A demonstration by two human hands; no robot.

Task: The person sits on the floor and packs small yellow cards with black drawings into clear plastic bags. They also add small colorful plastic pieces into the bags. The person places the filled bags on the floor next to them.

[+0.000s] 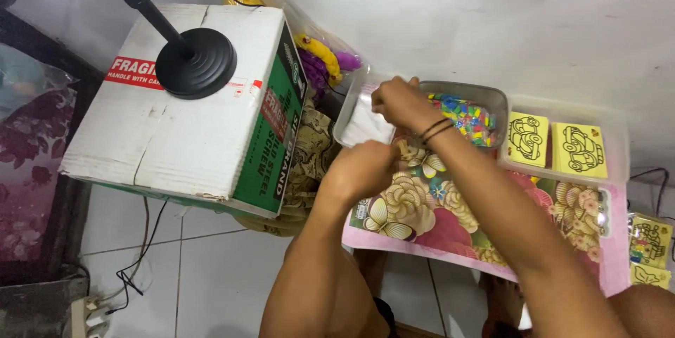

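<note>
Your bare left arm reaches up from the lower middle, and your left hand (362, 169) is curled loosely with its back to the camera. Your right forearm crosses in from the lower right, dark bands round the wrist. Your right hand (399, 102) is bent downward, fingers pinched together.

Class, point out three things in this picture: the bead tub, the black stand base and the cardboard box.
bead tub (500, 102): head view, on its right rim.
stand base (196, 64): head view, middle of the round black disc.
cardboard box (176, 134): head view, on its white top face.
</note>
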